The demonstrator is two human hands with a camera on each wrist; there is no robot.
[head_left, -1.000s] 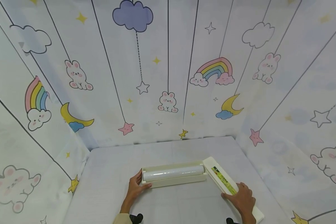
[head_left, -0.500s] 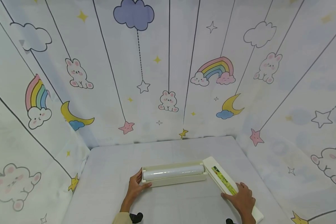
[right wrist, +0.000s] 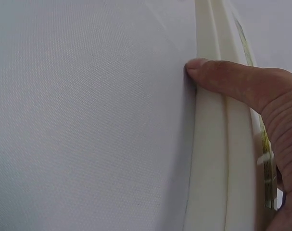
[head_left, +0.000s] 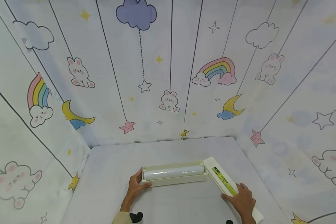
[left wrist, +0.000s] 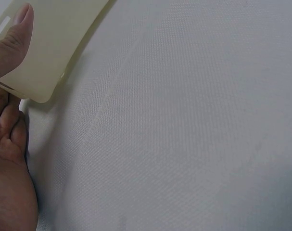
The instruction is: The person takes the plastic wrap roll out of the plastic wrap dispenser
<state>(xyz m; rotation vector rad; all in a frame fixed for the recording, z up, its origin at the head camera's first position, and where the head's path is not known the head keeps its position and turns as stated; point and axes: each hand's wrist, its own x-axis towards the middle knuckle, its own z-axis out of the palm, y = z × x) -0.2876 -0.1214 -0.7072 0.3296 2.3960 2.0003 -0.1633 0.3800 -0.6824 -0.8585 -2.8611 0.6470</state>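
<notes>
A cream plastic-wrap dispenser box lies uncovered on the white cloth, with a shiny roll of plastic wrap inside. My left hand grips its left end, thumb at the front and fingers behind. In the left wrist view, the thumb presses the box wall near a rounded corner. The long cream lid, with a green and yellow label, slants from the box's right end toward me. My right hand grips across its near part. The right wrist view shows the thumb on the lid's side.
A white cloth covers the table. Fabric walls with printed rabbits, clouds and stars enclose it at the back and both sides. Small black things show beside the wrists at the lower frame edge.
Both hands, the box and the lid keep their places. Only the head view has shifted slightly.
</notes>
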